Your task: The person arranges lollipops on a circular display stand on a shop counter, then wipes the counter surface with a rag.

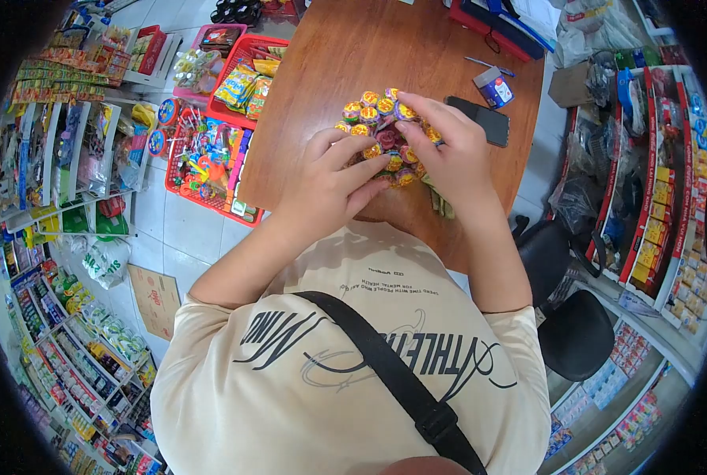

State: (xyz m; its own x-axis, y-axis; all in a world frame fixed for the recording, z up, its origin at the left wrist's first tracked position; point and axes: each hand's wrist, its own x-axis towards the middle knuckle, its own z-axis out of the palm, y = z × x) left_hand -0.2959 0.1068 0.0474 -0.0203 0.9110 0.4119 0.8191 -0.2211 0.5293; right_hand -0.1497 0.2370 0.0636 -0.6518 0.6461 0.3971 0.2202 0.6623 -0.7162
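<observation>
On a brown wooden tabletop (314,79) in a room lined with shelves (76,150), a round cluster of lollipops (368,115) is sitting near the person's shirt (353,340), with a dark red rose (387,140) showing in its middle. The left hand (329,178) is resting its spread fingers against the cluster's near left side. The right hand (452,142) is grasping a lollipop at the far side between thumb and forefinger. The tabletop's left edge is running beside a red basket (242,77) of packets and another basket (174,176) of colorful items. Wood is stretching between that edge and the lollipops, and beyond them toward the far side, giving room there. To the right, a phone (480,120) is lying just beyond the right hand, with a small box (494,89) and a pen (489,66) farther out. A green strip (440,199) is lying partly beneath the right forearm. Black chairs (577,336) are standing at the right, and cardboard (154,301) is lying on the floor (179,222).
</observation>
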